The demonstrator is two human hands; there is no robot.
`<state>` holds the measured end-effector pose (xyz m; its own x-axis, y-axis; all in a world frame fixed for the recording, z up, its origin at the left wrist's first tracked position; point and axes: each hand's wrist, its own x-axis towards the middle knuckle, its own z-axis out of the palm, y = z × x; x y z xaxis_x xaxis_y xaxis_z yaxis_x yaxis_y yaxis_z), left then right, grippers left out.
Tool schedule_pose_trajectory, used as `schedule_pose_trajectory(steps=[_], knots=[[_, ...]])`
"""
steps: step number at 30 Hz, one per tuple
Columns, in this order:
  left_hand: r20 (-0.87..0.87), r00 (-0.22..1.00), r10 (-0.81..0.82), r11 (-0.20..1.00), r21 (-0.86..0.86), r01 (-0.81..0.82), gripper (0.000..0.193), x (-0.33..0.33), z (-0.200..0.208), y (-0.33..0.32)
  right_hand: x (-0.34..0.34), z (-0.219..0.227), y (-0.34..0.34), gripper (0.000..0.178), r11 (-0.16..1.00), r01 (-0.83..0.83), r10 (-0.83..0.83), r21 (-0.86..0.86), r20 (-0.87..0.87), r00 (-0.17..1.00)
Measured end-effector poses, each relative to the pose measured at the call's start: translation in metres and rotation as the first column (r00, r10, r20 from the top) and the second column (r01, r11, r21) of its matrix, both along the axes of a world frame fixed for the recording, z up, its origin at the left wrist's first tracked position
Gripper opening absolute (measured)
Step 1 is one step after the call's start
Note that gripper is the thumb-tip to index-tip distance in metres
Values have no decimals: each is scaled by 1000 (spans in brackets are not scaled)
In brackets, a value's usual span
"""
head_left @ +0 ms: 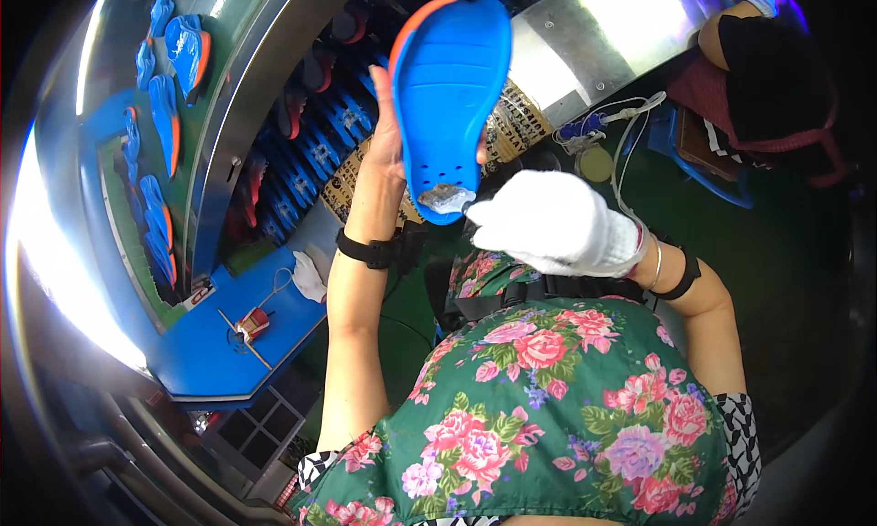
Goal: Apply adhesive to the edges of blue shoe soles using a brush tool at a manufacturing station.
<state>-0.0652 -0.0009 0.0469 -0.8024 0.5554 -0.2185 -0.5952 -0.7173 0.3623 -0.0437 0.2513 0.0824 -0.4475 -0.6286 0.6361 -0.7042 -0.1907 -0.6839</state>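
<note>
A blue shoe insole (448, 97) with an orange edge stands upright before me, its heel end nearest my body. My left hand (387, 133) grips it from behind, thumb along the left edge and fingertips showing at the right edge. Near the heel are small round holes and a pale, shiny, greyish patch (445, 198). My right hand (548, 220), in a white glove, is closed beside the heel. A small dark tip shows at its fingertips, touching or very near the patch; the rest of what it pinches is hidden.
Several blue and orange insoles (164, 115) lie on a green belt at the left. Below is a blue table (210, 357) with a small red object (252, 323) and a white glove (309, 277). A metal surface (585, 47) is at the upper right, near another person (772, 69).
</note>
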Motion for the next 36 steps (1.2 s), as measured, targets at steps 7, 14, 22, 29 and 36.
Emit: schedule_pose_trajectory(steps=[7, 14, 22, 29, 36], knots=[[182, 979, -88, 977, -174, 121, 112, 1, -4, 0, -16, -1, 2, 27, 981, -182, 194, -68, 271, 943], [233, 971, -48, 974, -206, 97, 114, 4, -13, -7, -25, 8, 2, 11, 974, -205, 220, -99, 639, 737], [132, 941, 311, 937, -210, -280, 57, 40, -19, 39, -48, 24, 11, 18, 961, 230, -268, 155, 729, 630], [39, 932, 361, 805, -518, -290, 47, 61, -8, 49, -52, 15, 12, 16, 968, 186, -247, 169, 493, 834], [273, 874, 402, 840, 270, -471, 75, 72, -10, 44, -32, 10, 10, 19, 976, 202, -213, 80, 523, 825]])
